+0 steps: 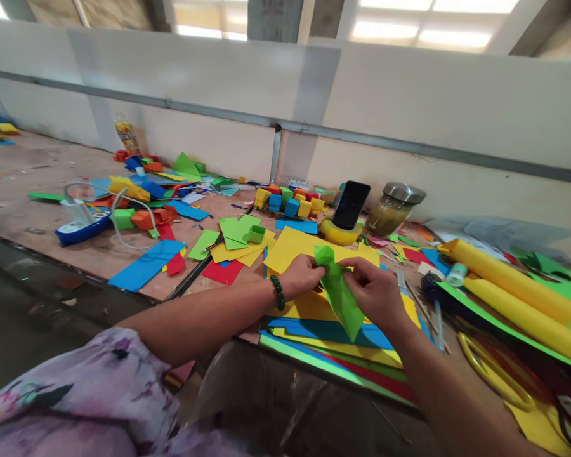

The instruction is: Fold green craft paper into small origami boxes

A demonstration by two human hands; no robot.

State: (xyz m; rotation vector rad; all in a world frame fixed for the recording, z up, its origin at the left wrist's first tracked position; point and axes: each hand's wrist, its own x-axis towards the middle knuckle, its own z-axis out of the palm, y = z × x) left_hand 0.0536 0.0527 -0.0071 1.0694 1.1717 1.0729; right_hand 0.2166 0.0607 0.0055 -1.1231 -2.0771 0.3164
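Paper (341,297), green and creased, is clamped between the fingertips of the left hand (305,277) and right hand (375,289) in the head view, over stacked coloured sheets (297,328) at the worktop's (52,162) front edge. Toward the back edge, a phone (353,204) leans between small paper blocks (292,206) and a lidded jar (390,214).

Bright light is admitted through high windows (413,28), their panes blown out to white, above a partition (400,95) crossed by broad grey shadow. The area beneath the table (38,165) is left dim, while the green paper (340,295) is rendered fairly clearly; yellow rolls (514,285) at right are stretched by wide-angle distortion.
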